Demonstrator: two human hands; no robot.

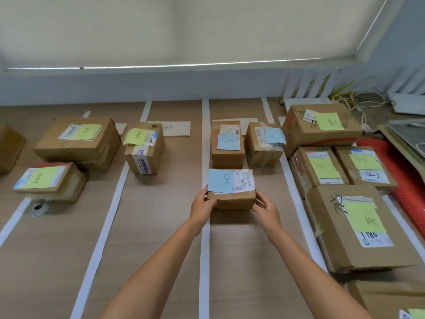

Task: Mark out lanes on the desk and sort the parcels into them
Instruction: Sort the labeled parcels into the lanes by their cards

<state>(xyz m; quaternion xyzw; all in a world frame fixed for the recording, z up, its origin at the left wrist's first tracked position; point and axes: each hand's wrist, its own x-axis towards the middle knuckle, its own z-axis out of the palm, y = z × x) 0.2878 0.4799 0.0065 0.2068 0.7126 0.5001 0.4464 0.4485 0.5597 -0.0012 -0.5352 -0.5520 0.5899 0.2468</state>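
Two hands on one small parcel (231, 188), blue note on top, sitting in the lane with the other two blue-note boxes (227, 143), just in front of them. Left hand (202, 207) clasps the left near corner, thumb on the top edge. Right hand (266, 209) clasps the right near corner the same way. Can't tell whether the base is resting on the tabletop (161, 215) or just off it. Judgement: light, since fingertip grip is enough; stiff corrugated card, dry and not slippery except over the tape strips. Best hold is opposite side walls low down, clear of the sticky note so it doesn't peel. Tape lines (204, 261) mark the lane; left edge of the box sits close to one.
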